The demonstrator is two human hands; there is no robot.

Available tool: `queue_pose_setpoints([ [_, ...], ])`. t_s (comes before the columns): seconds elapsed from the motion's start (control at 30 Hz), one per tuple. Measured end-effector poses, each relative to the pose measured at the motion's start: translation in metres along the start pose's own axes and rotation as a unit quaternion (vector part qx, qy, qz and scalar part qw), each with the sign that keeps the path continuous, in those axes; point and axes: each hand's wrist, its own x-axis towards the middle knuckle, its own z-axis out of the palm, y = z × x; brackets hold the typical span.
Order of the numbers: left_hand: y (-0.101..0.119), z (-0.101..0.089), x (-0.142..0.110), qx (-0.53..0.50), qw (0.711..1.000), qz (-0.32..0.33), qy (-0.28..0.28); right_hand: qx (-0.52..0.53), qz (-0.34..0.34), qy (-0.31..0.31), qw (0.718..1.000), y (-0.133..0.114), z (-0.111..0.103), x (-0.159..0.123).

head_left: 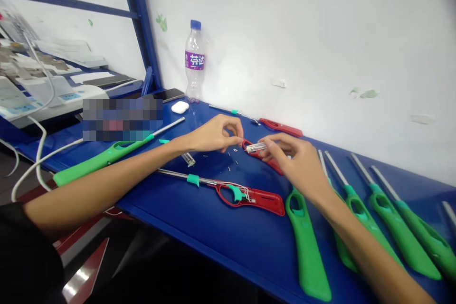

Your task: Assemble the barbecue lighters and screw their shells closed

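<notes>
Plainly, the right hand (295, 157) pinches a slim, transparent tube (255, 147) — the left hand (216, 133) curls round, fingertips close, any pinch unclear.

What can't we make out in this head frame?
All in the head view:
- Left hand: whether it pinches anything; too small to tell.
- Clear part: one end, covered by the right hand.
- Red casing: partly hidden behind the right hand.
- Tiny pins: exact shape, too small.
- Metal rod: remainder cut off by the right edge.
- Pixelated patch: contents masked.
</notes>
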Motion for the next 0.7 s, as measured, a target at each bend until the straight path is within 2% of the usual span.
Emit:
queue_pose_setpoints([
  [0.2, -0.0031, 0.0008, 0.0016, -0.003, 1.0, 0.009, -0.004, -0.033, -0.012, 0.029, 0.999, -0.0027, -0.0019, -0.001],
  [0.4, -0.0036, 0.0018, 0.0019, -0.016, 1.0, 0.026, -0.002, -0.048, -0.01, 0.027, 0.998, 0.0007, -0.0009, -0.0006],
  [0.7, -0.0045, 0.0033, 0.0031, -0.013, 1.0, 0.016, -0.001, -0.049, -0.026, 0.035, 0.998, -0.0015, -0.0016, -0.002],
])
